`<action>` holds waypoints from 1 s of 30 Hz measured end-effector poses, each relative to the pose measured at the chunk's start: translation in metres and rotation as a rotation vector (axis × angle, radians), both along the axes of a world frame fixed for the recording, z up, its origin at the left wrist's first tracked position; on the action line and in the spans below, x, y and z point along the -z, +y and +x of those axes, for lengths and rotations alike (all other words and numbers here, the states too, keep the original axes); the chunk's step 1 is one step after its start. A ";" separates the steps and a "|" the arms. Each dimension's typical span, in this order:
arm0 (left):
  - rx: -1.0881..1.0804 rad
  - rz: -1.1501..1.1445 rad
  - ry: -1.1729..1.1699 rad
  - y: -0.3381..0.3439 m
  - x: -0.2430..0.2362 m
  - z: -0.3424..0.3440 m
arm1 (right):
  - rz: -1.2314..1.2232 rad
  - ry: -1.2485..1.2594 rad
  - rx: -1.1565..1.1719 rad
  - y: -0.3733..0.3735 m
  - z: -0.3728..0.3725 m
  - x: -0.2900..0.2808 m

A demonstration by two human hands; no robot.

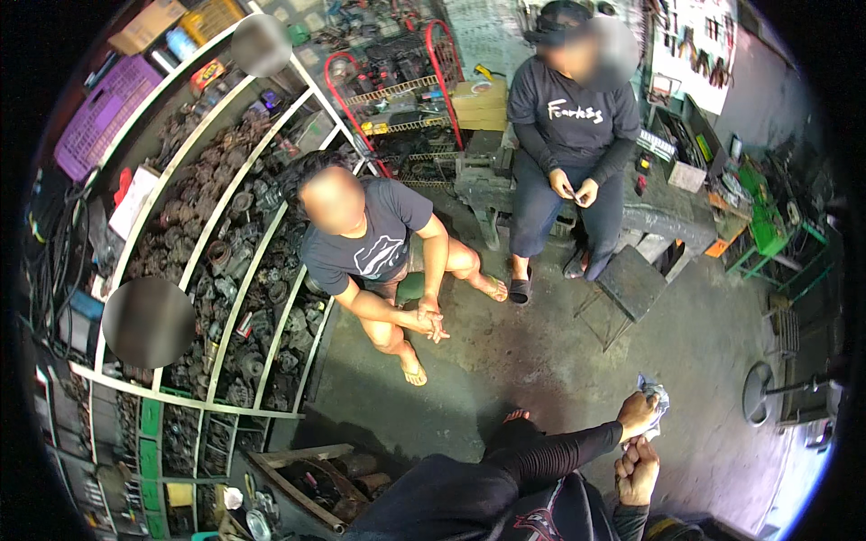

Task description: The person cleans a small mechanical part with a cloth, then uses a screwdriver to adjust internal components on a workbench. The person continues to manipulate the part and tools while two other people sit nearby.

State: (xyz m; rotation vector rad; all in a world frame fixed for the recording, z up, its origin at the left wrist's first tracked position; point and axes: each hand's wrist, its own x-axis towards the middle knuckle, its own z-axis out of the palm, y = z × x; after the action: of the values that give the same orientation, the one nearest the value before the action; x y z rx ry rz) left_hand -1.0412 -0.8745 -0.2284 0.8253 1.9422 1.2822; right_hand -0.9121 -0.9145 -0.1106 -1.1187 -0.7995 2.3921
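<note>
Both my hands are at the lower right, close together above the floor. My left hand (639,416), at the end of a dark-sleeved forearm, is closed round a crumpled greyish-white rag (659,397). Part of the rag sticks out above the fist and part hangs down beside it. Just below, my right hand (637,472) has its fingers curled in, close to the rag's lower end. What that hand grips, if anything, is hidden by its fingers.
A seated person (365,225) in a dark T-shirt clasps their hands; another person (570,126) sits by the workbench (672,221). Shelves (207,243) of metal parts line the left. A small stool (631,281), a round-based stand (759,394) and a red rack (394,90) stand around.
</note>
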 end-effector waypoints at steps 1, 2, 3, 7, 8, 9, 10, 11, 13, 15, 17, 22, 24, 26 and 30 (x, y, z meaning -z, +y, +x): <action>-0.016 -0.023 0.039 0.004 0.011 -0.003 | -0.007 -0.003 -0.013 0.001 -0.001 -0.002; -0.035 -0.051 0.080 0.007 0.021 -0.007 | -0.021 -0.002 -0.028 0.000 -0.006 -0.005; -0.058 -0.058 0.089 0.010 0.018 -0.005 | -0.032 -0.010 -0.019 0.001 -0.004 -0.005; -0.194 -0.086 -0.264 0.022 -0.013 -0.030 | -0.029 -0.067 -0.045 0.012 0.013 -0.003; -0.232 -0.069 -0.274 0.024 -0.010 -0.035 | -0.027 -0.069 -0.048 0.011 0.012 -0.010; -0.242 -0.034 -0.233 0.027 -0.010 -0.036 | -0.025 -0.070 -0.050 0.006 0.011 -0.016; -0.265 -0.008 -0.185 0.026 -0.007 -0.038 | -0.033 -0.067 -0.064 0.003 0.007 -0.019; -0.289 0.015 -0.137 0.023 -0.004 -0.039 | -0.004 -0.060 -0.105 0.006 0.011 -0.012; -0.247 0.019 -0.091 0.022 -0.012 -0.032 | 0.150 -0.224 -0.102 0.001 0.009 -0.019; -0.250 -0.066 -0.160 0.021 -0.022 -0.030 | 0.400 -0.337 -0.080 -0.006 0.008 -0.021; -0.270 -0.117 -0.153 0.015 -0.020 -0.032 | 0.566 -0.514 -0.142 -0.003 0.002 -0.014; -0.345 0.016 -0.316 0.012 -0.011 -0.038 | 0.839 -0.603 -0.210 -0.001 -0.003 0.003; -0.422 0.087 -0.493 0.007 -0.009 -0.051 | 0.725 -0.596 -0.192 -0.004 0.009 -0.002; -0.571 0.129 -0.669 0.008 0.000 -0.079 | 0.748 -0.570 -0.237 -0.011 0.039 0.007; -0.436 -0.014 -0.097 -0.007 0.025 -0.128 | 0.483 -0.528 0.028 -0.029 0.062 -0.025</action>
State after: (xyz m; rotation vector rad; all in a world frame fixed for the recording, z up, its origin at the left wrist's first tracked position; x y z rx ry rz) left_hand -1.1689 -0.8812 -0.2532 0.3294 2.1190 1.5196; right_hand -0.8504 -0.9437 -0.0854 -1.5331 -1.4213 1.7362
